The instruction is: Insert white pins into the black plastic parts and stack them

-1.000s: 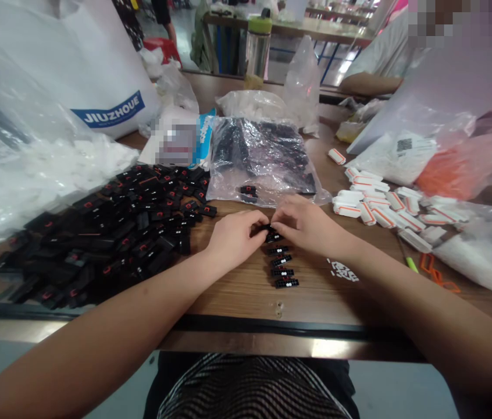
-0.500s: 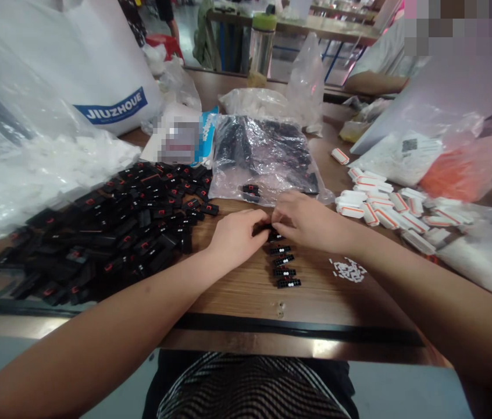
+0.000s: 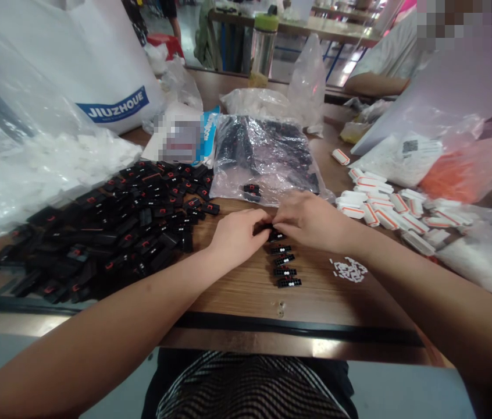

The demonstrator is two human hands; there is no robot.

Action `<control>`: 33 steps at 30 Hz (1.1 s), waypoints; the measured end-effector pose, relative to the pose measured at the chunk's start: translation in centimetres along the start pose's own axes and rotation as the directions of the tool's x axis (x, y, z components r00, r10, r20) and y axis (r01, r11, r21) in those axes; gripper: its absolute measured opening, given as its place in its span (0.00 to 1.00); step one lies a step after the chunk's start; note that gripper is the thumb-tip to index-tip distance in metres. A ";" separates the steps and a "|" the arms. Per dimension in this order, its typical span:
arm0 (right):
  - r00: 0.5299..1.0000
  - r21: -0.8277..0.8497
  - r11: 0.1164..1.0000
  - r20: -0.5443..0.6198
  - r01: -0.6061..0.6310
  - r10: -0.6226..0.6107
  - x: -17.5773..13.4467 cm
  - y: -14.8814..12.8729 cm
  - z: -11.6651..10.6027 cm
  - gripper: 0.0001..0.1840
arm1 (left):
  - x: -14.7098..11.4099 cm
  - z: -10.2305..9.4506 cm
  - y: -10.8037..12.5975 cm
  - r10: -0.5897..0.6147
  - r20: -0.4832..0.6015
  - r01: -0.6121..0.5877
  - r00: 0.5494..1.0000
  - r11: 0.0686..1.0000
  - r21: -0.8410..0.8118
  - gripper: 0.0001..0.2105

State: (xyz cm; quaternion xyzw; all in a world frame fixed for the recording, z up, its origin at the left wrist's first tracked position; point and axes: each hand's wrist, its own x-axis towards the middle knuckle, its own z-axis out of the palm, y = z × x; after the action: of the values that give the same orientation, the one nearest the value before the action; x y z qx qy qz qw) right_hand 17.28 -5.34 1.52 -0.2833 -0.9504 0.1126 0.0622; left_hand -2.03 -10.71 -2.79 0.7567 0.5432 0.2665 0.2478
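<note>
My left hand (image 3: 239, 233) is closed, thumb and fingertips pinching the left end of a black connector housing (image 3: 277, 237) that sits at the top of a short column on the table. Fingers of my right hand (image 3: 309, 218) are bent together over the same housing from the right, slightly blurred. Its far side is hidden by my fingers. Below it, several more black connector housings (image 3: 285, 272) lie in a column, each showing white dots on the side facing me. A small heap of tiny white plastic pieces (image 3: 349, 270) lies right of the column.
Loose black housings with red clips (image 3: 141, 233) form a large pile at left. Ahead lies a clear bag of black housings (image 3: 267, 151). White-and-orange pieces (image 3: 377, 201) are heaped at right, beside plastic bags (image 3: 464, 169). A bottle (image 3: 263, 46) stands behind; a person's arm (image 3: 377, 84) is across the table.
My right fingers have drawn in a little over the housing, and more of its front with white dots shows. My left hand stays almost in place.
</note>
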 end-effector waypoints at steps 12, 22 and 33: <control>0.998 -0.123 0.992 0.048 -0.033 0.039 -0.7 -1.2 -0.7 0.11 | 0.0 0.1 -0.2 0.005 -0.003 -0.005 1.000 1.000 -0.011 0.08; 0.971 0.003 0.973 -0.060 -0.231 0.230 6.4 2.1 0.1 0.16 | 0.0 0.4 -0.2 -0.026 -0.024 0.025 0.999 0.998 -0.057 0.06; 0.965 -0.131 0.956 0.004 -0.261 0.264 9.7 3.2 0.1 0.13 | -0.1 0.5 -0.3 -0.017 -0.031 0.015 0.999 0.998 -0.055 0.06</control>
State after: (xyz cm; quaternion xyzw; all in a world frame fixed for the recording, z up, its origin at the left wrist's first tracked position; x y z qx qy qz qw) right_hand 10.83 2.62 1.11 -0.4091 -0.9103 0.0609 0.0179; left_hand -1.95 -10.77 -3.34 0.7410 0.5455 0.2912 0.2618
